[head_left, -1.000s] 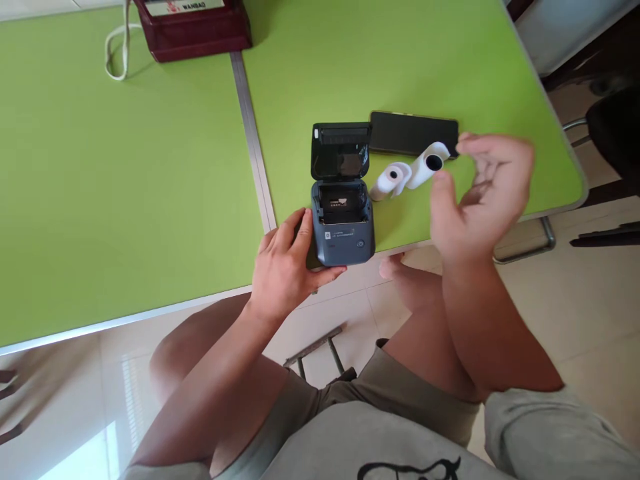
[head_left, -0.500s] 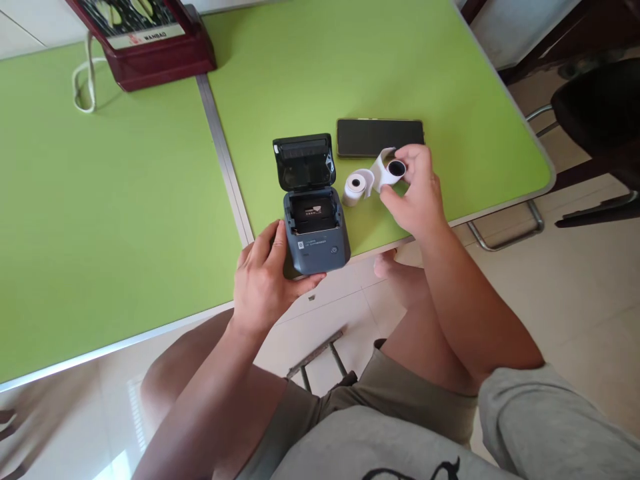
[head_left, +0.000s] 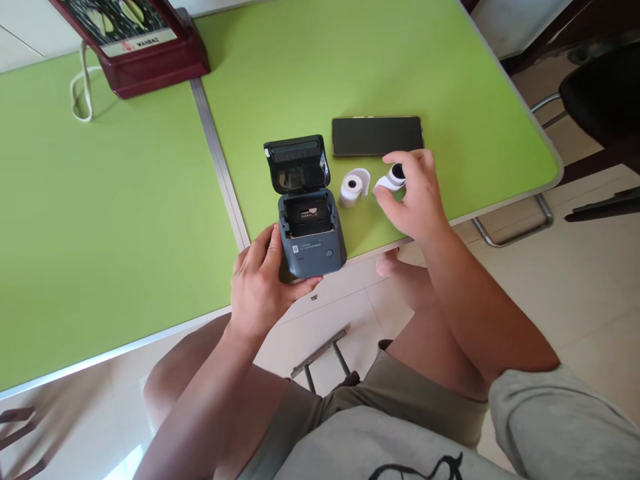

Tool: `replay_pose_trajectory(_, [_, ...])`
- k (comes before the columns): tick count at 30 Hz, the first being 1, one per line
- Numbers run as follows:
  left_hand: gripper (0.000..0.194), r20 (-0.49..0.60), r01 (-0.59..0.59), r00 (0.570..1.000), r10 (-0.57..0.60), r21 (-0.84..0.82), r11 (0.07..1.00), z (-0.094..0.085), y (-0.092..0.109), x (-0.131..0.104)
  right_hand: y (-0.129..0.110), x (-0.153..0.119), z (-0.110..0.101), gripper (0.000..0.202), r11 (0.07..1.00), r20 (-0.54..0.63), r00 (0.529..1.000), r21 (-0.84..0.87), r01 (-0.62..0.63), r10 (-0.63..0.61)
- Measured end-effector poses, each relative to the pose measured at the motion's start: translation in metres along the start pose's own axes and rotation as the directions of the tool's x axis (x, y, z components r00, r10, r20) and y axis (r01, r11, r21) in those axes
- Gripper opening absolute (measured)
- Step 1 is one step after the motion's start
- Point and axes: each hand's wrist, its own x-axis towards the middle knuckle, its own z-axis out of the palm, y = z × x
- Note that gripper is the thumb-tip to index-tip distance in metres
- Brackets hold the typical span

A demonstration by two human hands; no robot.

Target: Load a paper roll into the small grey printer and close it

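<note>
A dark blue-grey label printer (head_left: 313,252) sits at the table's front edge with its lid (head_left: 299,163) tipped up and its inner bay bare. My left hand (head_left: 260,277) grips it, fingers along the left side and thumb across the lower front. To its right stands a small white paper roll (head_left: 351,187) with a loose curled end. Over a second paper roll (head_left: 395,175), which has a black core, my right hand (head_left: 417,193) is open, thumb and forefinger apart around it. The hand partly hides this roll.
A black phone (head_left: 377,136) lies behind the rolls on the green table (head_left: 135,220). At the back left are a dark red stand (head_left: 155,70) and a white cord (head_left: 83,93). A dark chair (head_left: 605,100) is off to the right.
My right hand has let go of the black-cored roll, its fingers now spread wider. That roll's loose paper strip lies lower and farther from the other roll. My left hand keeps its hold.
</note>
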Motion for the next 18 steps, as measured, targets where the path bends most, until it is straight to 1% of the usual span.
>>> replay_pose_trajectory(1, [0.1, -0.006, -0.005, 1.0, 0.005, 0.001, 1.0, 0.0, 0.0, 0.0, 0.0, 0.0, -0.001, 0.046, 1.0, 0.001, 1.0, 0.005, -0.005, 0.005])
replay_pose_trajectory(3, [0.1, -0.011, -0.011, 1.0, 0.011, 0.001, 1.0, 0.0, 0.0, 0.0, -0.002, 0.0, -0.002, 0.054, 0.997, 0.023, 1.0, 0.074, 0.0, -0.002])
replay_pose_trajectory(5, [0.099, -0.011, -0.013, 1.0, 0.013, 0.002, 1.0, 0.0, 0.0, 0.0, -0.003, -0.001, -0.004, 0.059, 0.991, 0.051, 0.998, 0.131, 0.036, -0.043])
replay_pose_trajectory(6, [0.099, -0.013, -0.016, 1.0, 0.016, 0.005, 1.0, -0.001, 0.0, 0.0, -0.003, -0.002, -0.004, 0.059, 0.99, 0.053, 0.996, 0.13, 0.057, -0.065])
replay_pose_trajectory(8, [0.099, -0.013, -0.027, 1.0, 0.027, 0.011, 1.0, -0.002, 0.0, 0.001, -0.003, -0.002, -0.003, 0.053, 0.994, 0.032, 0.996, 0.076, 0.084, -0.087])
replay_pose_trajectory(10, [0.098, -0.011, -0.033, 0.999, 0.033, 0.02, 0.999, -0.002, 0.001, 0.001, 0.001, 0.0, -0.002, 0.047, 0.996, 0.009, 0.997, 0.035, 0.077, -0.077])
replay_pose_trajectory(11, [0.098, -0.011, -0.033, 0.999, 0.033, 0.025, 0.999, -0.002, 0.001, 0.002, 0.003, 0.003, -0.001, 0.047, 0.997, 0.006, 0.998, 0.048, 0.063, -0.064])
replay_pose_trajectory(13, [0.098, -0.015, -0.034, 0.999, 0.035, 0.032, 0.999, -0.002, 0.002, 0.002, 0.005, 0.01, -0.003, 0.048, 0.991, -0.006, 0.999, 0.129, 0.035, -0.034])
replay_pose_trajectory(14, [0.098, -0.02, -0.037, 0.999, 0.037, 0.036, 0.999, -0.002, 0.002, 0.002, 0.002, 0.015, -0.006, 0.051, 0.982, -0.035, 0.999, 0.189, 0.029, -0.023])
replay_pose_trajectory(16, [0.1, -0.028, -0.044, 0.999, 0.045, 0.038, 0.998, -0.002, 0.002, 0.002, -0.013, 0.022, -0.015, 0.055, 0.95, -0.147, 0.989, 0.306, 0.056, -0.011])
replay_pose_trajectory(17, [0.1, -0.027, -0.046, 0.999, 0.047, 0.036, 0.998, -0.002, 0.003, 0.002, -0.025, 0.024, -0.02, 0.054, 0.929, -0.217, 0.976, 0.354, 0.111, -0.033])
replay_pose_trajectory(18, [0.101, -0.026, -0.049, 0.998, 0.05, 0.032, 0.998, -0.002, 0.003, 0.001, -0.041, 0.026, -0.025, 0.046, 0.906, -0.253, 0.964, 0.383, 0.178, -0.083])
